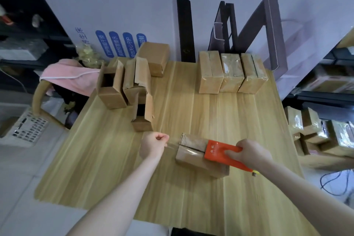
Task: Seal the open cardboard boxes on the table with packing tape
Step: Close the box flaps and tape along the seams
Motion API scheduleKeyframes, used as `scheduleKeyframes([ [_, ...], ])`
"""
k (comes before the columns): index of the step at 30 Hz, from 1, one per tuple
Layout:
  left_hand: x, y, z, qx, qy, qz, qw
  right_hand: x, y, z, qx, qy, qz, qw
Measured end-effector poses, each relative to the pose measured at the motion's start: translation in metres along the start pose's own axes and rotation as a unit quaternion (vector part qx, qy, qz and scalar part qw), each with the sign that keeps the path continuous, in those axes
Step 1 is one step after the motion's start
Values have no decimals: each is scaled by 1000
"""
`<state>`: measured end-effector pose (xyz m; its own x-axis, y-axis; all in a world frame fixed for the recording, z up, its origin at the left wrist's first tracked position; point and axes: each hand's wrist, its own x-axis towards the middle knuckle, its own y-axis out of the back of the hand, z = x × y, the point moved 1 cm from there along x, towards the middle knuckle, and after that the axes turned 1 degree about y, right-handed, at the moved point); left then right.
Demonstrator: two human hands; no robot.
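Observation:
A cardboard box point(193, 156) lies on the wooden table point(107, 163) in front of me, its top flaps folded down with a slit between them. My right hand point(249, 154) grips an orange tape dispenser point(220, 152) resting on the box's right end. A strip of clear tape point(172, 144) stretches from the dispenser leftward over the box top. My left hand point(154, 144) pinches the tape's free end just left of the box. Several open boxes point(124, 86) with raised flaps stand at the table's back left. Three taped boxes point(229, 73) sit side by side at the back right.
A chair draped with a pink cloth point(67, 77) stands off the table's left rear corner. More wrapped boxes point(314, 132) pile up on the floor to the right. Dark frames point(268, 30) lean against the wall behind the table.

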<state>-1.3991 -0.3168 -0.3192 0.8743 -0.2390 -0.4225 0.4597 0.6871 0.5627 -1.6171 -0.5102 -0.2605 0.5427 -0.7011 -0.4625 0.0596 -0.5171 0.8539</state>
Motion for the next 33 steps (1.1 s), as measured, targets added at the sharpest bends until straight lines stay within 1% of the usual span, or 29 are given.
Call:
scheduleKeyframes([
  [6,12,-18,-20,-35,43,-15,998,0,0,-3,-14,-12,5,1000],
  [10,16,-34,-29,-77,63,-28,995,0,0,-5,-11,-20,-2,1000],
  [19,8,-62,-40,-110,60,-19,992,-3,0,-8,14,-29,-14,999],
  [21,8,-65,-41,-102,61,-22,993,-3,0,-8,12,-32,-13,999],
  [24,14,-63,-44,-21,69,-46,996,-3,0,-8,2,-31,-11,999],
  [25,16,-61,-43,2,69,-40,997,-3,0,-7,-3,-30,-10,999],
  [26,15,-58,-40,6,64,-24,998,-3,-1,-7,-4,-31,-10,999],
  [28,8,-56,-29,-29,28,-4,999,-3,-1,-6,6,-34,-13,999],
  [29,2,-57,-24,-47,-5,-20,999,-3,-1,-6,10,-35,-13,999],
  [31,-14,-67,-16,-56,-71,-93,992,-2,-1,-6,14,-34,-14,999],
  [33,-24,-76,-15,-37,-104,-135,985,-2,-1,-6,11,-32,-13,999],
])
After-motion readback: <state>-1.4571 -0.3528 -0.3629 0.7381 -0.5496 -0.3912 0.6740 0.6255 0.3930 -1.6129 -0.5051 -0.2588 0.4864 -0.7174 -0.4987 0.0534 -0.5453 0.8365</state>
